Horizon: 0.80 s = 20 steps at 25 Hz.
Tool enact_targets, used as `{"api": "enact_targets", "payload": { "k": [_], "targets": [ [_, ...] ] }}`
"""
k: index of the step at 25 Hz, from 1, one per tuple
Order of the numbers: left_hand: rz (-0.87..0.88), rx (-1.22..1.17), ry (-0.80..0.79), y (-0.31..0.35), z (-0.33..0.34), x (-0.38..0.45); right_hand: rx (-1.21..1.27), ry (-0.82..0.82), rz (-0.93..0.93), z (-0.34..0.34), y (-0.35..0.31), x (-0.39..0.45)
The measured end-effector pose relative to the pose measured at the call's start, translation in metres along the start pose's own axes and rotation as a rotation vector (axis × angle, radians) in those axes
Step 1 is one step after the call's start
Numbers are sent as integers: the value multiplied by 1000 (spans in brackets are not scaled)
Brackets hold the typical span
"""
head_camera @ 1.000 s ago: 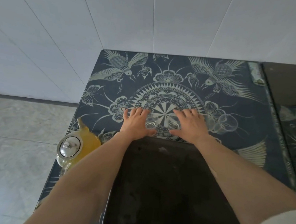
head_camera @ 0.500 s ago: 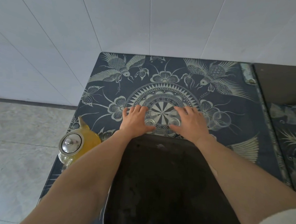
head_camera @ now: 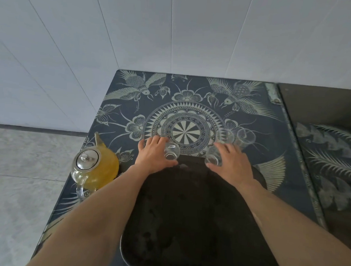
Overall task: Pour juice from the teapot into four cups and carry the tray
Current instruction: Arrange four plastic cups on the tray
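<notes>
A dark tray (head_camera: 195,217) lies on the patterned table in front of me. My left hand (head_camera: 153,155) grips a small clear glass cup (head_camera: 171,152) at the tray's far edge. My right hand (head_camera: 231,162) grips a second clear cup (head_camera: 214,157) there too. Two more clear cups (head_camera: 225,135) (head_camera: 246,135) stand on the cloth just beyond my right hand. A glass teapot (head_camera: 94,168) full of yellow juice, with a metal lid, sits at the table's left edge, left of the tray.
The table carries a dark blue cloth (head_camera: 193,105) with pale birds and a round centre pattern. White wall panels rise behind it. A grey tiled floor (head_camera: 17,184) lies to the left, and a second dark surface (head_camera: 328,106) adjoins on the right.
Both hands have drawn back toward me, each bringing a cup from the cloth's centre to the tray's far edge. The gap between the hands has widened.
</notes>
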<state>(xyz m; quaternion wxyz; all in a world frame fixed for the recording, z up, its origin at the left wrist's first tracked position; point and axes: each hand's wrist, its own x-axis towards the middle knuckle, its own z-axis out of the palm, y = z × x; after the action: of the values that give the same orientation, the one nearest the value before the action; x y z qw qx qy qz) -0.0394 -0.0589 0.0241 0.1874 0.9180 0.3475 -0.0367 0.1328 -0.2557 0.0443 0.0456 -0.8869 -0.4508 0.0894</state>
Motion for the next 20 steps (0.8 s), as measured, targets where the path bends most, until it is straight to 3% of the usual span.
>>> {"api": "enact_targets", "payload": {
  "k": [20],
  "targets": [
    [-48, -21, -65, 1, 38, -67, 28, -88, 213, 36, 37, -91]
  ]
}}
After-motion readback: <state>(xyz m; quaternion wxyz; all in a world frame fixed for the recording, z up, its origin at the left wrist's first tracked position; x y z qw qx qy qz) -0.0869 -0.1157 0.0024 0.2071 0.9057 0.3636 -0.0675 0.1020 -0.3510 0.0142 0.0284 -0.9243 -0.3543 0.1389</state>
